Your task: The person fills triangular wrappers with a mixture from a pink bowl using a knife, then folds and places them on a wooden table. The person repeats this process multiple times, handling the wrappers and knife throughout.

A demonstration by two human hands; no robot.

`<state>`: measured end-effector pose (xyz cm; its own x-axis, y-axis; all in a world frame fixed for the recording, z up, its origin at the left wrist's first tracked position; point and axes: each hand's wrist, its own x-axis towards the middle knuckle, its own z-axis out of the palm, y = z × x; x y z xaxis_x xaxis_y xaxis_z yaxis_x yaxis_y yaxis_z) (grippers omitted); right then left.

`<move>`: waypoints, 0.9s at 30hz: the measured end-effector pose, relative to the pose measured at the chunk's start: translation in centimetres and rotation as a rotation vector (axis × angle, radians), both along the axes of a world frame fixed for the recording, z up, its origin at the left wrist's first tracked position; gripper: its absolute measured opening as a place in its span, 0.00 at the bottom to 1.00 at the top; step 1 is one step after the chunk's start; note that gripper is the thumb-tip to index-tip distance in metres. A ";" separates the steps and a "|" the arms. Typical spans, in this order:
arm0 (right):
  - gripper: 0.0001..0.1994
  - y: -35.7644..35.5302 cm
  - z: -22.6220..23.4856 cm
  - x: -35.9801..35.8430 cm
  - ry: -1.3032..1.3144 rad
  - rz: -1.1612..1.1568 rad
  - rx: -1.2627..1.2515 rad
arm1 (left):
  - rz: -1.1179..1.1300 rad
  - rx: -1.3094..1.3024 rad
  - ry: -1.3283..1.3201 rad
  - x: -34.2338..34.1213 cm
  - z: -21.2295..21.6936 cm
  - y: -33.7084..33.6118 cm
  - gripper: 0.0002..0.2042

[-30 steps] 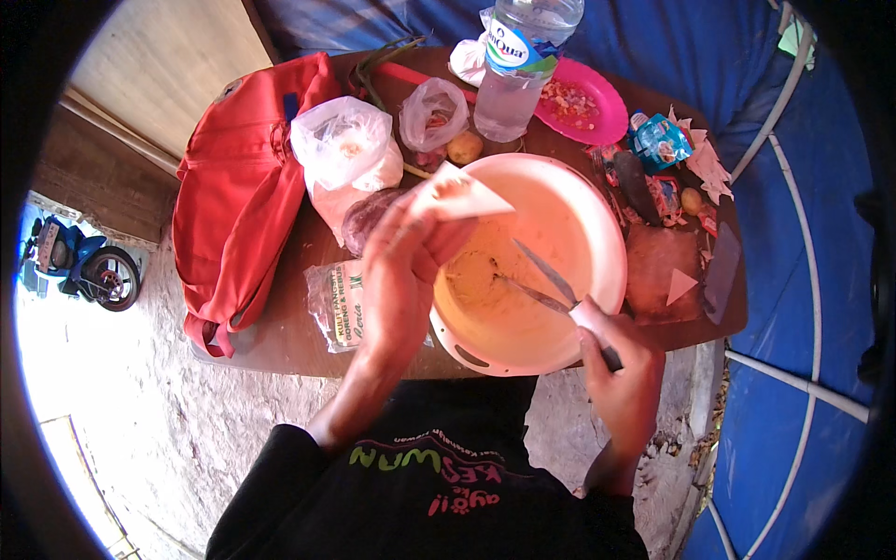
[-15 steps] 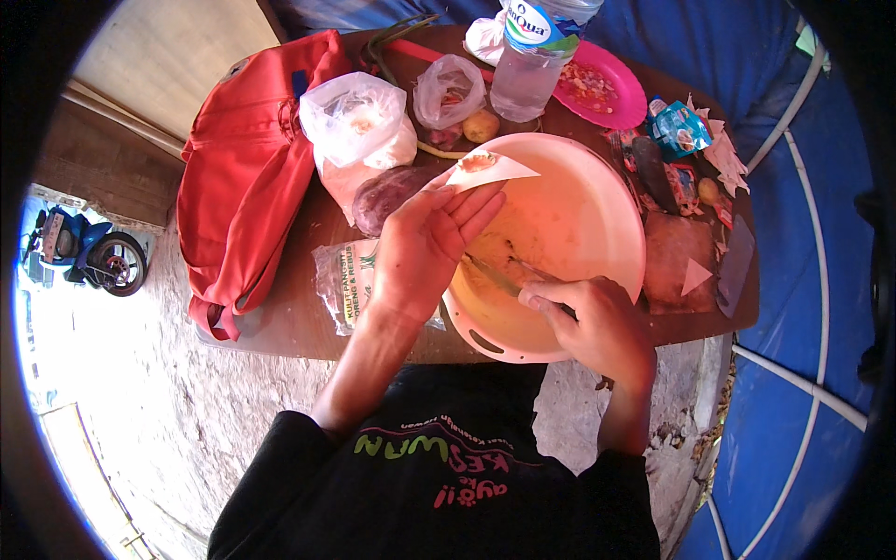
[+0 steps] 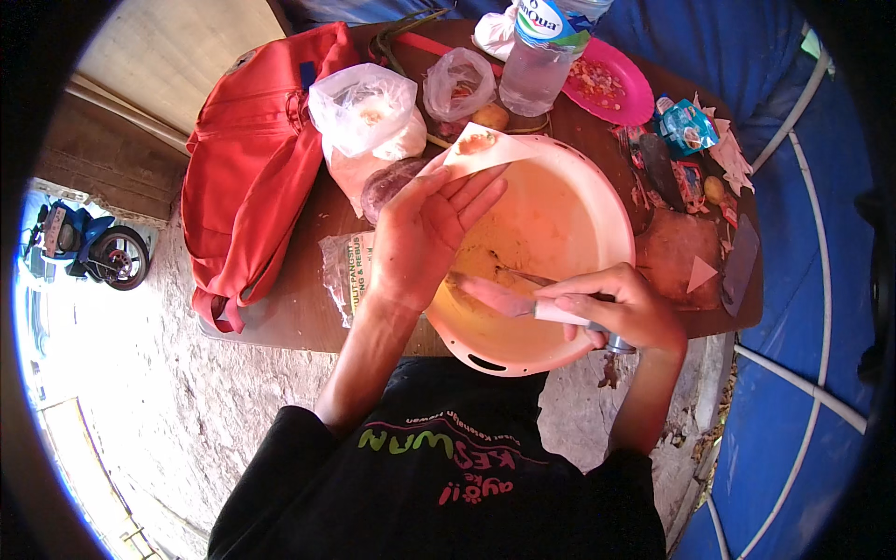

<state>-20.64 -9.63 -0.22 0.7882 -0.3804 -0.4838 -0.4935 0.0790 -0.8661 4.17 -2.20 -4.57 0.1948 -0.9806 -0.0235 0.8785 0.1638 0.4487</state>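
Note:
My left hand [image 3: 425,229] is palm up over the left rim of a pale basin [image 3: 597,187]. Across its fingers lies a folded, whitish wonton wrapper [image 3: 504,149] with a small brownish lump of filling [image 3: 476,142] on it. In my right hand [image 3: 625,308], above the basin's near right side, is a white-handled knife [image 3: 499,299], its broad blade pointing left. A second thin, dark metal utensil [image 3: 527,276] slants into the basin beside that hand; whether the fingers hold it too, I cannot tell. Yellowish residue coats the basin floor.
Left of the basin are a red bag [image 3: 261,168], a plastic bag of white powder [image 3: 364,112] and a printed plastic packet [image 3: 345,271]. Behind stand a water bottle [image 3: 541,75] and a pink plate [image 3: 625,89]. A triangular wrapper [image 3: 702,274] lies on a brownish square [image 3: 667,243].
My right hand has shifted right and turned, bringing the knife's white handle into view. The wrapper on my left hand is tilted differently, showing more of its surface. The view has shifted slightly.

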 end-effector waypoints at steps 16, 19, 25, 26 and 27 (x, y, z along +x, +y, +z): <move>0.15 5.2 -0.2 -0.6 -0.200 -0.507 -0.924 | -0.079 0.117 -0.151 -2.7 1.6 1.1 0.23; 0.15 5.2 -0.5 -0.2 -0.171 -0.484 -1.061 | -0.058 0.115 -0.182 -3.7 1.6 1.4 0.24; 0.17 5.5 -0.2 -0.7 -0.070 -0.418 -1.175 | -0.064 0.096 -0.243 -3.9 1.5 1.7 0.25; 0.16 5.5 -0.2 -1.0 -0.077 -0.439 -1.184 | -0.045 0.087 -0.239 -3.8 1.5 1.6 0.25; 0.15 5.6 -0.1 -1.2 -0.066 -0.463 -1.182 | -0.026 0.084 -0.237 -3.7 1.4 1.6 0.25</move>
<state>-21.85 -4.00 -0.36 0.4763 -0.7969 0.3717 -0.5801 -0.6024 -0.5482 0.44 -0.59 -3.16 0.1796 -0.9818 -0.0619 0.7504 0.0960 0.6540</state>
